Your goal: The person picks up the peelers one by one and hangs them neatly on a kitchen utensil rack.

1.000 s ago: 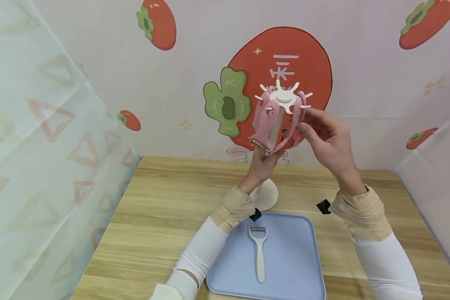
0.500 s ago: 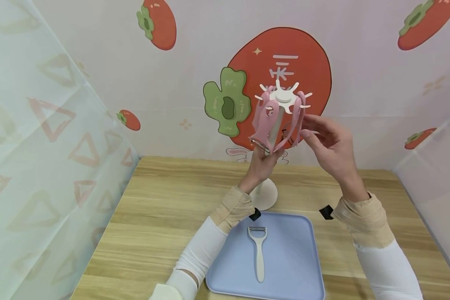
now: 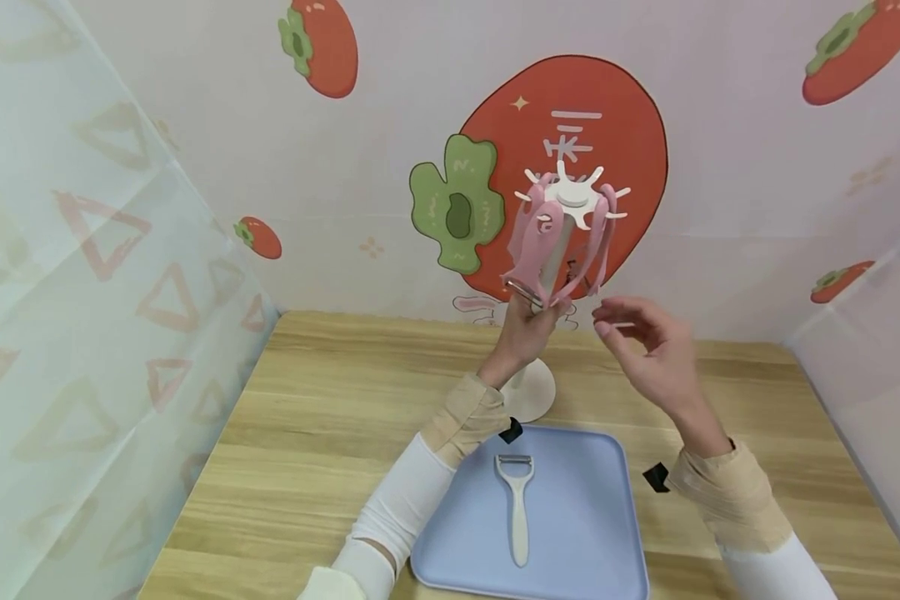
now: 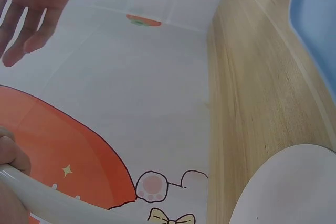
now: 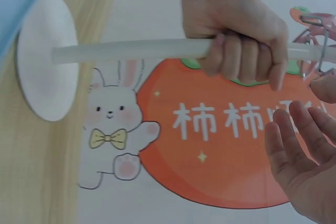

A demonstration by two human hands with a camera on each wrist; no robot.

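My left hand (image 3: pixel 523 340) grips the white pole (image 5: pixel 136 50) of an upright stand, fingers wrapped round it in the right wrist view. At the pole's top a white hook rack (image 3: pixel 572 197) spreads its arms. Several pink peelers (image 3: pixel 534 246) hang from those hooks above my left hand. Lower right of them, apart from the peelers, my right hand (image 3: pixel 656 354) hovers with relaxed, slightly bent fingers and nothing in them. The stand's round white base (image 5: pixel 37 77) rests on the table. A white peeler (image 3: pixel 520 510) lies on a blue tray (image 3: pixel 592 525), blade end away from me.
The wooden table (image 3: pixel 322 433) runs back to a wall printed with persimmons (image 3: pixel 622 117). A patterned side wall (image 3: pixel 120 333) rises at the left, and another wall borders the right. The tray sits in front of the stand, partly under my left forearm.
My right hand has come away from the hanging pink peelers, down towards me. My left hand keeps its hold on the pole, and the stand has not moved.
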